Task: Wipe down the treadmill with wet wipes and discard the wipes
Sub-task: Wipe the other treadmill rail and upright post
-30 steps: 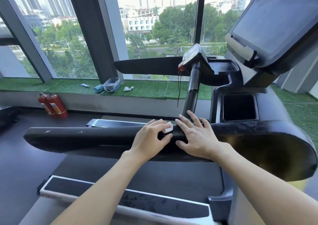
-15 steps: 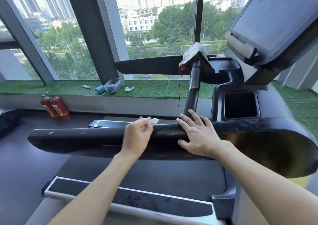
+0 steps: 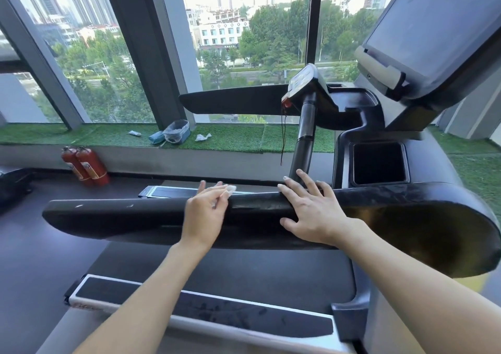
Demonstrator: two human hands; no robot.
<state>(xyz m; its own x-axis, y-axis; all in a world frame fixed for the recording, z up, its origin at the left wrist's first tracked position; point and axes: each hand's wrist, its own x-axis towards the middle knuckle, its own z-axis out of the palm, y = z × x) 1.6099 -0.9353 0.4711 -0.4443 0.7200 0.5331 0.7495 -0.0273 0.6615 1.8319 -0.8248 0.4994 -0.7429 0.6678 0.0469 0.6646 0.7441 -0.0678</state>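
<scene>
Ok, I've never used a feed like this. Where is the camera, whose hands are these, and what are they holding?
There is one camera, worn on a person's head and looking down at their own bare hands. They stand at a treadmill. The left hand holds a small white wipe against the black handrail. The right hand rests flat on the same rail. Behind, on the green window ledge, sit a lined bin and a crumpled tissue.

Small white wet wipe (image 3: 231, 189) sits bunched atop the black treadmill handrail (image 3: 122, 212)
</scene>
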